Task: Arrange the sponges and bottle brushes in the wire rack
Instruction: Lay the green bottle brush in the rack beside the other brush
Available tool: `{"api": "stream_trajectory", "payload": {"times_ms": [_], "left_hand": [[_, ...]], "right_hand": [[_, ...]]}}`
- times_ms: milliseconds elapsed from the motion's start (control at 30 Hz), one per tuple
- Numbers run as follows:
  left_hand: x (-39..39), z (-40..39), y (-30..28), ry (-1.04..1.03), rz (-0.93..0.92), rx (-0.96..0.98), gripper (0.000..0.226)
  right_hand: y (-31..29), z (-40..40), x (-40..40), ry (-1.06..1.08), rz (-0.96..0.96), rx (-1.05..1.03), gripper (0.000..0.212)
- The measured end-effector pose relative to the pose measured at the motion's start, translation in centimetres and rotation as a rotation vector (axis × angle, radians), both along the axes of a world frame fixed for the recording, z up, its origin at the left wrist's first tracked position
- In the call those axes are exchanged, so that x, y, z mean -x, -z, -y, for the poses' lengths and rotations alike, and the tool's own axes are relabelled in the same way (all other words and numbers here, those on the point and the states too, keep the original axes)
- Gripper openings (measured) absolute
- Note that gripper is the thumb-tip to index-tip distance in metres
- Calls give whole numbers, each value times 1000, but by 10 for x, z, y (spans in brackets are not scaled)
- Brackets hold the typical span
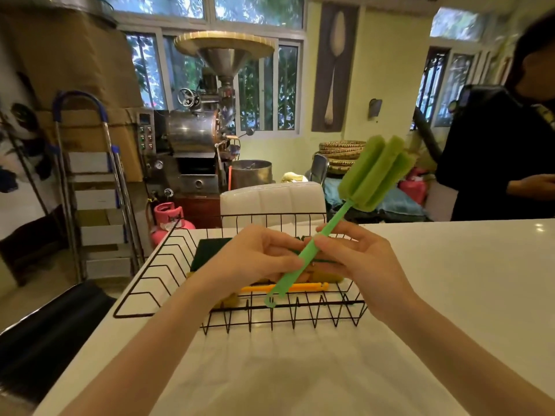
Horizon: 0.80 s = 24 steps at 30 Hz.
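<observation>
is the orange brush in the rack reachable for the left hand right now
Probably not yet: the left hand helps grip the green brush, which crosses over the orange brush in the wire rack.

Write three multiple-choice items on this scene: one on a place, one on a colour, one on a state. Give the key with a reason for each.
1. Where does the orange plastic brush handle lie?
A. inside the black wire rack
B. on the white countertop beside the rack
C. in the left hand

2. What colour is the sponge head of the green plastic bottle brush?
A. pink
B. light green
C. white

3. How is the green bottle brush held?
A. lying flat in the rack
B. by the left hand alone
C. by both hands, head tilted up to the right

Key: 1 A, the handle lies within the rack's wires. 2 B, head and handle are green. 3 C, the right hand and left hand both have a grip on the handle above the rack.
</observation>
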<state>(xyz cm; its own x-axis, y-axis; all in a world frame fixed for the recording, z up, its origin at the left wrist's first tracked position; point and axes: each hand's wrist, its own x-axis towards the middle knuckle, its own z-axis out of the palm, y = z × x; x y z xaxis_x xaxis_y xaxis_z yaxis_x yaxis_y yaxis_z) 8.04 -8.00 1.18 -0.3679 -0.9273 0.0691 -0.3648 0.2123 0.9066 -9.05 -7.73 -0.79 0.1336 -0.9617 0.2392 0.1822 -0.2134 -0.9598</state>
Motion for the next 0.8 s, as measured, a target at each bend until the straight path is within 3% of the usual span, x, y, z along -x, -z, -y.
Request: {"api": "stream_trajectory", "payload": {"times_ms": [133, 233, 300, 367, 433, 500, 600, 800], "left_hand": [[-15, 6, 0, -33, 240, 172, 20], [-28, 15, 1, -59, 388, 238, 23], [-36, 20, 3, -44, 485, 231, 26], [-41, 24, 7, -17, 565, 211, 27], [-45, 28, 11, 12, 630, 195, 27], [-47, 31, 15, 37, 668, 171, 26], [-49, 34, 20, 82, 708, 147, 25], [-46, 34, 26, 200, 741, 111, 25]], "right_hand": [[-3, 2, 1, -44, -348, -35, 17], [-10, 1, 9, -39, -395, 43, 14], [-12, 0, 17, 79, -485, 325, 16], [-9, 6, 26, 258, -865, 708, 22], [-1, 18, 33, 295, -1272, 898, 33], [5, 24, 34, 158, -1399, 713, 40], [13, 32, 35, -53, -1305, 379, 38], [20, 42, 34, -188, -1185, 220, 26]]}}
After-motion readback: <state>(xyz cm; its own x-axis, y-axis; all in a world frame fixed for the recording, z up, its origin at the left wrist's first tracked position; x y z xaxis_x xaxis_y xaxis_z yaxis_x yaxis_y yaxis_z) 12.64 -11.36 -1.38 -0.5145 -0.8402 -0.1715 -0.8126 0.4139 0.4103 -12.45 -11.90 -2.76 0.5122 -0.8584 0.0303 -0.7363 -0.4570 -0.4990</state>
